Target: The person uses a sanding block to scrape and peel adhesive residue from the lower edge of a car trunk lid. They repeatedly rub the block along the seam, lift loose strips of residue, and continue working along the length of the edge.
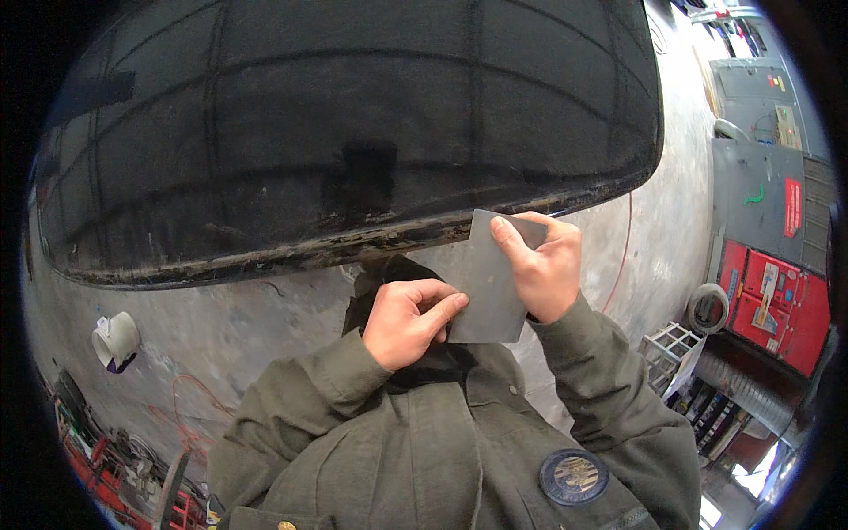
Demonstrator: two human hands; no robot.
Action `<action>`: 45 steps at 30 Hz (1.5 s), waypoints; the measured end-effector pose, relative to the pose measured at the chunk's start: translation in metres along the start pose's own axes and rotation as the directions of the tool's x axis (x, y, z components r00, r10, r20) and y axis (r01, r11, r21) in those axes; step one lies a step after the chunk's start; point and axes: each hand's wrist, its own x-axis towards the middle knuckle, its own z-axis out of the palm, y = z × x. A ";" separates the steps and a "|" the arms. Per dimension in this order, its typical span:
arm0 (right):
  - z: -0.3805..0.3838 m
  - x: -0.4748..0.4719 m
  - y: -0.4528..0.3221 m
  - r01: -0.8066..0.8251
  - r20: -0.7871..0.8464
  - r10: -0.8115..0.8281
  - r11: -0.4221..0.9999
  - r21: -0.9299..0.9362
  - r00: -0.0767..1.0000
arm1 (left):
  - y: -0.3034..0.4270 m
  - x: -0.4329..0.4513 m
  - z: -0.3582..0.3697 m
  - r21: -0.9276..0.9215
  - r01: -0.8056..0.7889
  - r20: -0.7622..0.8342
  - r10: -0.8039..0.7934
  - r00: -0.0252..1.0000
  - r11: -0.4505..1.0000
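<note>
A flat grey rectangular sheet (493,285) is held upright between my two hands, in front of my jacket. My right hand (546,262) grips its upper right side, thumb flat on the near face. At the lower left edge, my left hand (412,321) pinches the sheet between thumb and fingers. Just beyond lies a large glossy black panel (344,112), which looks like vehicle bodywork. Its near edge (371,242) is scuffed and stained with brown patches. The sheet's top corner overlaps this edge in view; whether they touch, I cannot tell.
A white bucket (116,339) lies on the concrete floor (218,324) at left. Orange cord (192,397) and red equipment (126,487) are at lower left. A red hose (623,258) crosses the floor at right. Farther right are a white crate (669,358) and a red cabinet (772,298).
</note>
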 end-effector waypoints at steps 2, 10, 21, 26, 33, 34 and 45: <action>0.001 -0.001 -0.001 0.092 0.073 -0.092 0.996 -0.007 0.993 | 0.001 -0.003 -0.003 -0.014 0.069 -0.054 -0.070 0.996 0.997; 0.006 -0.001 -0.001 0.081 0.068 -0.082 0.996 0.030 0.994 | 0.003 -0.005 -0.005 0.036 0.059 -0.034 -0.057 0.998 0.998; 0.027 -0.006 -0.012 0.105 0.086 -0.103 0.994 -0.017 0.991 | 0.000 -0.020 -0.021 -0.028 0.055 -0.066 -0.057 0.996 0.998; 0.036 -0.006 -0.015 0.152 0.161 -0.155 0.988 0.033 0.975 | 0.002 -0.029 -0.028 -0.085 0.083 -0.101 -0.091 0.991 0.993; 0.041 -0.010 -0.019 0.149 0.188 -0.142 0.988 -0.026 0.972 | -0.003 -0.034 -0.029 -0.089 0.056 -0.133 -0.068 0.989 0.994; 0.042 -0.009 -0.020 0.166 0.192 -0.162 0.986 -0.004 0.968 | -0.003 -0.035 -0.030 -0.093 0.066 -0.144 -0.079 0.986 0.993; 0.052 -0.017 -0.030 0.182 0.215 -0.175 0.983 -0.012 0.961 | -0.007 -0.046 -0.037 -0.098 0.060 -0.150 -0.074 0.986 0.993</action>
